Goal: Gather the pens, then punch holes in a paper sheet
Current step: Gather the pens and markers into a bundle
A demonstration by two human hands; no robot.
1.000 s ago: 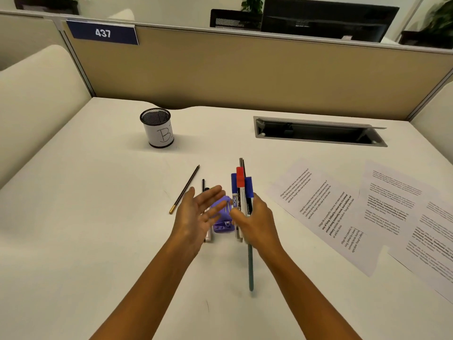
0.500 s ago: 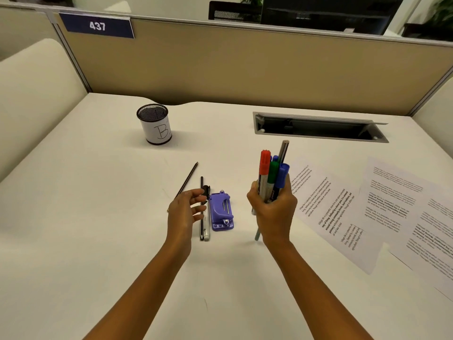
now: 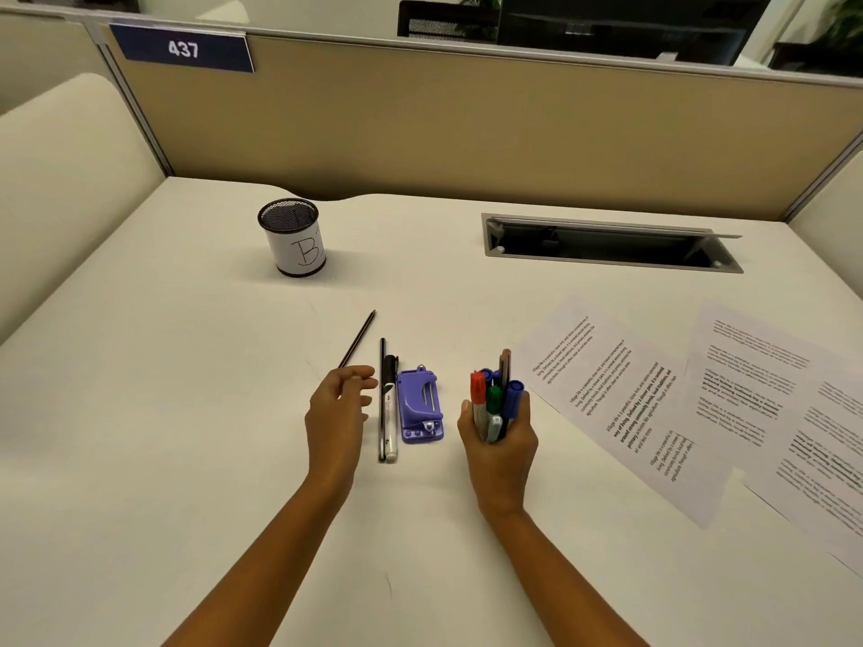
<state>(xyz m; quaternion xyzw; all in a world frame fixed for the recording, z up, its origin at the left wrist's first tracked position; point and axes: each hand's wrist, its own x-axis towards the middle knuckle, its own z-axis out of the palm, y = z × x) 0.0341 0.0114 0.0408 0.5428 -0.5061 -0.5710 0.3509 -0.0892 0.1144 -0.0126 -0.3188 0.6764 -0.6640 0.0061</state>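
Observation:
My right hand [image 3: 499, 443] grips a bundle of pens [image 3: 492, 399] upright, with red, green and blue caps showing above the fist. A purple hole punch [image 3: 419, 406] lies flat on the desk between my hands. Just left of it lie a white marker with a black cap [image 3: 390, 413] and a thin black pen [image 3: 382, 389], side by side. A dark pencil [image 3: 358, 337] lies slanted further back. My left hand [image 3: 337, 406] hovers beside the marker, fingers loosely curled and holding nothing, covering the pencil's near end. Printed paper sheets [image 3: 611, 399] lie at the right.
A black mesh pen cup labelled "B" [image 3: 293, 238] stands at the back left. An open cable slot [image 3: 607, 242] is set into the desk at the back right. A tan partition [image 3: 467, 123] walls the desk's far side.
My right hand lifted the bundle of pens off the desk, stood it upright and carried it right of the punch. My left hand drew back to the left and curled its fingers.

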